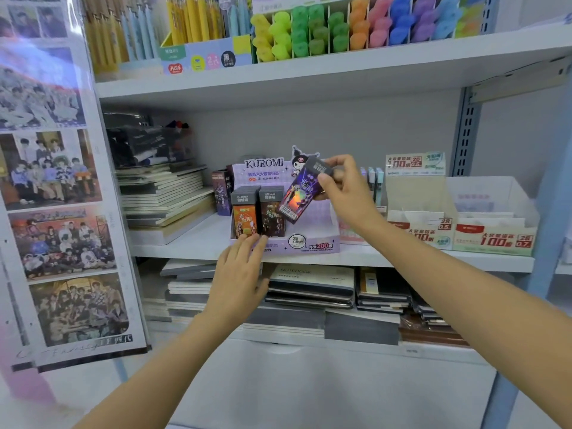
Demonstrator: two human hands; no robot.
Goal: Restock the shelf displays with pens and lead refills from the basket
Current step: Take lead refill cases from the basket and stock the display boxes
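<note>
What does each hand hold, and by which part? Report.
The right hand pinches a purple lead refill box by its grey top end. The left hand holds nothing; its straight fingers touch the Kuromi display.

Display box is sitting on the shelf, two upright refill boxes standing in its 9 o'clock end. Notebook stack is lying at 9 o'clock of it, card trays at 3 o'clock. Right hand is holding a tilted refill box over its middle; left hand is touching its 6 o'clock rim.

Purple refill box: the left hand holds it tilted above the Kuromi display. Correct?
No. The right hand holds the purple refill box tilted above the Kuromi display; the left hand only touches the display's front. The head view shows it.
</note>
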